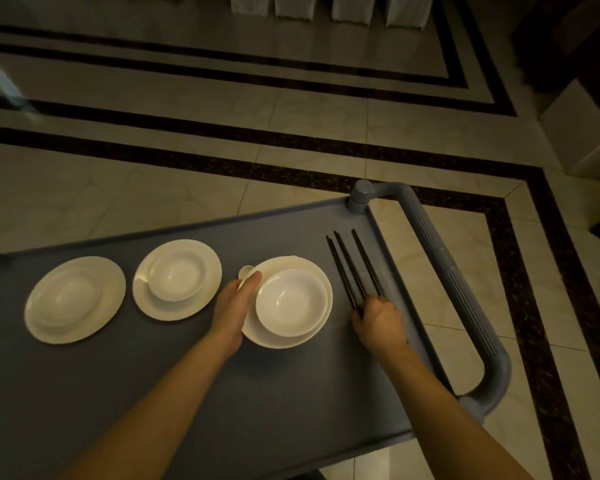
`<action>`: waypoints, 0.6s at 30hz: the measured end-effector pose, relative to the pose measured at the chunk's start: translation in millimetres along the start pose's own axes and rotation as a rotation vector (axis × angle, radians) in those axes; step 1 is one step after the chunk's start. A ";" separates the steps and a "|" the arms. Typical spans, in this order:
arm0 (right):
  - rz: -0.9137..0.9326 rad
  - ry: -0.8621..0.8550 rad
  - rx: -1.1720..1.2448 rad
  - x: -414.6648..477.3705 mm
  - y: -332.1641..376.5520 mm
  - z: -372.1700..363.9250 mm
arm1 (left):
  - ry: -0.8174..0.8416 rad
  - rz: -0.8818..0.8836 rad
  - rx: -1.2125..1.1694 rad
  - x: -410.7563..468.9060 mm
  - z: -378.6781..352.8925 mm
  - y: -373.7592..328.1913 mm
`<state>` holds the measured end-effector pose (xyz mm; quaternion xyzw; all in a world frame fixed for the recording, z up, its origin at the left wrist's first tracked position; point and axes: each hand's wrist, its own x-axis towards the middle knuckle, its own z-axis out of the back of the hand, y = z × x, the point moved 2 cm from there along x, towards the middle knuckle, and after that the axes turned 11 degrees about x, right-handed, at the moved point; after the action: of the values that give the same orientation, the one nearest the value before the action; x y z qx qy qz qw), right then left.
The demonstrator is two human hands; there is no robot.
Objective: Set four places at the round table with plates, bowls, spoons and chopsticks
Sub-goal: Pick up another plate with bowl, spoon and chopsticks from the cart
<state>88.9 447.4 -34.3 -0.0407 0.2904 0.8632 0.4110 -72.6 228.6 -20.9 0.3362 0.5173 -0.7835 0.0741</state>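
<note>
On a grey service cart (160, 382) stand three white plates, each with a white bowl on it: left plate (108, 308), middle plate (208, 296), right plate (323, 320) with bowl (291, 301). My left hand (234, 311) grips the right plate's left rim, thumb on top. A white spoon (246, 273) lies just behind that thumb. Several black chopsticks (355, 268) lie on the cart to the right of the plate. My right hand (378, 323) is closed over their near ends.
The cart's ribbed grey handle (458, 292) runs along its right end. Pale tiled floor with dark border stripes (222, 161) surrounds the cart. White-draped furniture (329, 6) stands at the far top; a pale box (582, 133) sits at the right.
</note>
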 end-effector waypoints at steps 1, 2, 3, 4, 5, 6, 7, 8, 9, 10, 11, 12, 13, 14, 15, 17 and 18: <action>-0.004 0.010 -0.004 0.6 0.7 1.7 | 0.002 0.004 0.001 -0.5 0.6 0.1; -0.006 0.015 -0.002 1.1 1.4 3.1 | -0.002 0.005 0.003 -1.3 1.6 0.0; -0.008 0.015 0.006 1.2 1.8 4.3 | -0.008 0.004 0.004 -1.8 2.6 -0.2; -0.011 0.012 0.016 1.4 2.2 5.3 | -0.012 0.000 0.002 -2.5 3.7 -0.4; -0.013 0.007 0.025 2.0 2.6 5.8 | -0.014 -0.006 -0.003 -2.9 4.6 -0.8; -0.017 0.006 0.035 2.8 2.9 6.1 | -0.015 -0.012 -0.011 -3.3 5.3 -1.3; -0.026 0.012 0.059 3.9 3.0 5.8 | -0.018 -0.019 -0.019 -3.9 6.3 -2.0; -0.037 0.022 0.104 5.0 3.2 5.1 | -0.025 -0.025 -0.026 -4.4 7.2 -3.0; -0.047 0.035 0.160 6.1 4.2 3.9 | -0.033 -0.029 -0.032 -5.1 8.4 -4.1; -0.054 0.050 0.216 6.9 5.6 2.4 | -0.041 -0.032 -0.042 -5.9 9.8 -5.0; -0.066 0.067 0.271 7.4 7.2 1.1 | -0.049 -0.034 -0.052 -6.7 11.8 -5.5; -0.084 0.086 0.325 8.1 9.1 -0.5 | -0.058 -0.038 -0.060 -7.5 14.6 -5.9; -0.108 0.108 0.375 9.1 10.2 -2.6 | -0.067 -0.042 -0.066 -8.5 18.3 -6.2; -0.132 0.133 0.420 10.1 11.5 -5.0 | -0.076 -0.043 -0.073 -9.5 23.1 -6.8; -0.151 0.158 0.456 11.3 12.7 -7.8 | -0.088 -0.044 -0.082 -10.6 28.5 -7.7; -0.163 0.198 0.498 14.8 15.3 -15.1 | -0.116 -0.043 -0.089 -12.1 40.3 -10.1; -0.160 0.211 0.501 16.8 16.9 -19.0 | -0.127 -0.041 -0.087 -12.7 46.3 -11.0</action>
<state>62.2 440.5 -47.3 -0.0503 0.5320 0.7202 0.4425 -88.9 190.8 6.2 0.2714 0.5520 -0.7814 0.1053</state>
